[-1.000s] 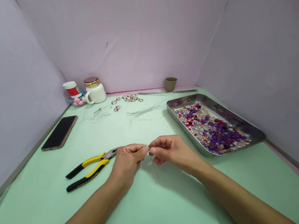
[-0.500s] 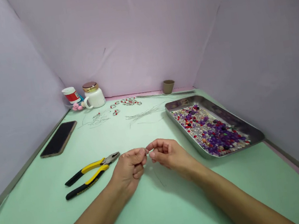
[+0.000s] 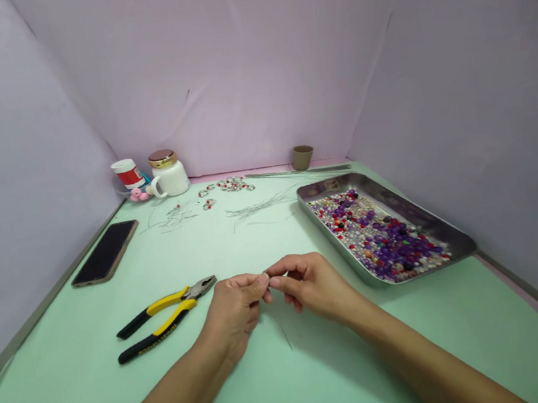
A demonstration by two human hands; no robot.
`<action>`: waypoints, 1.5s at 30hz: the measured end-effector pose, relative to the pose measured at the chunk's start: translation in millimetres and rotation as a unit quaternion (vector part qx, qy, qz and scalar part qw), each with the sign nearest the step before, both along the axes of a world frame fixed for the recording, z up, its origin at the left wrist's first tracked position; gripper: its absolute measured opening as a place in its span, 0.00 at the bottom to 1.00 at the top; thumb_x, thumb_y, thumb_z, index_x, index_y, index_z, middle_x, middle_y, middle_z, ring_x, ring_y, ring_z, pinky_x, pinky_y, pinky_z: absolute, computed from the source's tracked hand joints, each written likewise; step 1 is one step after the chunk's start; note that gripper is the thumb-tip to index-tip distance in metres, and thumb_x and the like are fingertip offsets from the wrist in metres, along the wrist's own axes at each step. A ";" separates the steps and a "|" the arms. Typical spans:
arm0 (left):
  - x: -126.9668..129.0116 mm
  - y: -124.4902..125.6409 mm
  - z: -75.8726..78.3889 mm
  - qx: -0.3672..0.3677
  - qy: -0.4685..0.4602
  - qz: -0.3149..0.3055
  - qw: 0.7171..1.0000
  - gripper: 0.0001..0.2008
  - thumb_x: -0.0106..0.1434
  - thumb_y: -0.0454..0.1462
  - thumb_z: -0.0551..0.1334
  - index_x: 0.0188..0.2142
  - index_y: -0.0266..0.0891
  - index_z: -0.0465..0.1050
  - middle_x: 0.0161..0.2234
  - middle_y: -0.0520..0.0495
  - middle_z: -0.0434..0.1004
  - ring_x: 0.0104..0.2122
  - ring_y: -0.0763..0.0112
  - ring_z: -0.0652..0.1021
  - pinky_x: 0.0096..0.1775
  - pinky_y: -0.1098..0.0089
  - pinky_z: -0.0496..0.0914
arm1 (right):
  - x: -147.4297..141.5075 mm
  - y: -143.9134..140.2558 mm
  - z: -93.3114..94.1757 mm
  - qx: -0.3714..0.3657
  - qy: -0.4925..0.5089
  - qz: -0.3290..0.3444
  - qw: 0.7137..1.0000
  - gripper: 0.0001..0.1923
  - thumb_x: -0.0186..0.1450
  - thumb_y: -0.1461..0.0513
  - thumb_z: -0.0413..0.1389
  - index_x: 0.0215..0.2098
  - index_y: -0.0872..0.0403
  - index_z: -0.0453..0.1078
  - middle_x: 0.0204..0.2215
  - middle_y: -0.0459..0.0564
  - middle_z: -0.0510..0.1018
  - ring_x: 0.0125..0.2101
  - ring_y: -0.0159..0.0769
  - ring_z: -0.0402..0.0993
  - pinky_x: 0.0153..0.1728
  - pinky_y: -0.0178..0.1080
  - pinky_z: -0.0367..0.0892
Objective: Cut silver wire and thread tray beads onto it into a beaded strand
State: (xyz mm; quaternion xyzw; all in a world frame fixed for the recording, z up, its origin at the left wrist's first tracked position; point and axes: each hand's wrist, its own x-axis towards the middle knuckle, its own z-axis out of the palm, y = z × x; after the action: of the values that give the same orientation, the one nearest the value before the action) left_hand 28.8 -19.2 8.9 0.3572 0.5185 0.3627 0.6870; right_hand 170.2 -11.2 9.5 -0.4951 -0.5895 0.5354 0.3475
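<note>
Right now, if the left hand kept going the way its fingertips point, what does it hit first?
The left hand points right, at the right hand. Their fingertips already meet on a thin wire, so it would hit the right hand's fingertips first. Depth looks matched, though one view can't confirm.

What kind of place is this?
Probably a small beading or jewellery-making bench: a metal tray of mixed beads, yellow-handled pliers, and cut wire pieces on a green table.

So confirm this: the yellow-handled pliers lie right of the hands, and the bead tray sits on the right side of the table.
Not quite. The head view shows the yellow-handled pliers lying left of the hands, beside the left hand. The bead tray does sit on the right side.
</note>
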 end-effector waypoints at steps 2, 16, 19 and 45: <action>-0.7 0.7 0.1 0.002 0.025 -0.014 1.000 0.14 0.52 0.42 0.61 0.19 0.34 0.65 0.12 0.58 0.57 0.11 0.87 0.47 0.14 0.77 0.40 | -2.0 0.2 -0.4 -0.002 0.012 -0.029 1.000 0.08 0.52 0.62 0.54 0.27 0.58 0.72 0.16 0.44 0.70 0.15 0.25 0.60 0.16 0.30 0.55; -0.3 2.9 0.1 0.016 0.119 -0.022 0.993 0.07 0.53 0.37 0.55 0.22 0.36 0.65 0.18 0.51 0.70 0.10 0.87 0.47 0.14 0.77 0.41 | -5.3 4.3 -17.6 -0.087 0.189 -0.079 0.975 0.06 0.48 0.63 0.59 0.23 0.59 0.69 0.11 0.40 0.65 0.12 0.22 0.56 0.12 0.27 0.50; -1.1 0.8 0.7 0.040 0.121 -0.031 0.991 0.07 0.52 0.36 0.56 0.21 0.36 0.66 0.16 0.52 0.69 0.11 0.86 0.49 0.15 0.77 0.42 | -8.1 2.8 -17.6 -0.078 0.202 -0.092 0.972 0.06 0.48 0.62 0.59 0.23 0.59 0.70 0.11 0.40 0.65 0.12 0.23 0.58 0.12 0.28 0.55; -122.7 -12.4 4.3 0.228 0.757 -0.196 0.580 0.11 0.42 0.26 0.51 0.25 0.41 0.63 0.29 0.42 0.68 0.29 0.57 0.70 0.28 0.63 0.59 | -3.7 13.5 -18.5 -0.129 0.233 -0.141 0.954 0.09 0.48 0.60 0.59 0.20 0.58 0.65 0.09 0.36 0.58 0.11 0.20 0.49 0.11 0.27 0.43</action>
State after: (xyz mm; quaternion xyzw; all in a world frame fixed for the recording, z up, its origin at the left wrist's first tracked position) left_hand -93.9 -31.7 13.1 0.7399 0.6684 -0.0767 -0.0043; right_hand 166.5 2.3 -9.0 -0.4754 -0.3424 0.6532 0.4798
